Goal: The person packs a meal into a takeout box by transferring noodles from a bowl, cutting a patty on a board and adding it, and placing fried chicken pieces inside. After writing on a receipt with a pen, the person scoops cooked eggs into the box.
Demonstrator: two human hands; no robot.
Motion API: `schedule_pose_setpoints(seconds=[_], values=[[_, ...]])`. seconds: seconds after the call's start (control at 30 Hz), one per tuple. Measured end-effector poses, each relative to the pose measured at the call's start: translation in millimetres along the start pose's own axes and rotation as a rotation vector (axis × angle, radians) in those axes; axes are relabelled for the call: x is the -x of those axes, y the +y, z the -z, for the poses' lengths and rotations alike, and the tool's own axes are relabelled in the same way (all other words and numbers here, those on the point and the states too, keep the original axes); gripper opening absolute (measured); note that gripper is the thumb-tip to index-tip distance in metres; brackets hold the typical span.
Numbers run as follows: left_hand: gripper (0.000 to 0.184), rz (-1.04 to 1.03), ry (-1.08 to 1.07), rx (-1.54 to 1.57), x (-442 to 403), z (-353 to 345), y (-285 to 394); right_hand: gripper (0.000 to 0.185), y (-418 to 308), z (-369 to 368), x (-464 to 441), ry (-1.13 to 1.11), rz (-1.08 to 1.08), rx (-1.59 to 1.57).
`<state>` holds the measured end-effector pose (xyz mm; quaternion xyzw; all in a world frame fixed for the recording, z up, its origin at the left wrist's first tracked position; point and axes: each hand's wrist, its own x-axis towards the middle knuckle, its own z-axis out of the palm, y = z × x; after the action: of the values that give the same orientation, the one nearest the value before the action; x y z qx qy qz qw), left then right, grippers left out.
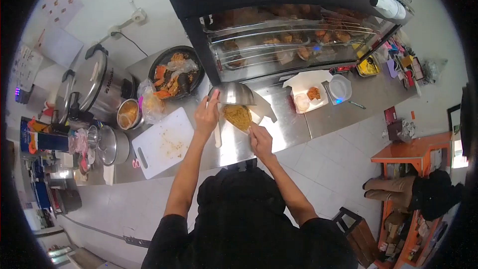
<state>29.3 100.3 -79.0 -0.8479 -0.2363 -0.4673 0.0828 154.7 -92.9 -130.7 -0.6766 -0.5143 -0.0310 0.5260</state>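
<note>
My left hand [206,115] is closed on the rim of a shiny metal bowl [238,93], which is tipped on its side. Right below the bowl's opening lies yellow food [237,116], rice or noodles, in what looks like an open paper box [267,107]. My right hand [261,142] is closed at the near right corner of that food. Whether its fingers pinch the box edge or a thin utensil handle cannot be made out. Beside the food, a pale-handled utensil [218,136] lies on the steel counter [234,152].
A white cutting board [164,143] with crumbs lies left, near a black dish [198,77] of cooked food. A glass display case [298,45] stands behind. Right are another open food box [308,91] and a plastic tub [340,88]. A person [423,194] stands by orange shelves [411,149].
</note>
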Motion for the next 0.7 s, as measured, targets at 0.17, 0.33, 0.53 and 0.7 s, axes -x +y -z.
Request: schedule_pose_setpoints(seconds=[0.17,0.33,0.53,0.7], values=[[0.011,0.044,0.018,0.061,-6,1,3,0.027,3,-3,-23,0.058,0.032,-0.001],[0.014,0.146,-0.042,0.091,-10,3,9,0.022,11,-6,-30,0.079,-0.015,0.045],[0.017,0.205,-0.046,0.127,-15,6,14,0.017,10,-8,-37,-0.042,-0.07,-0.074],[0.019,0.25,-0.079,0.147,-6,2,12,0.018,31,-9,-28,-0.089,-0.092,-0.201]])
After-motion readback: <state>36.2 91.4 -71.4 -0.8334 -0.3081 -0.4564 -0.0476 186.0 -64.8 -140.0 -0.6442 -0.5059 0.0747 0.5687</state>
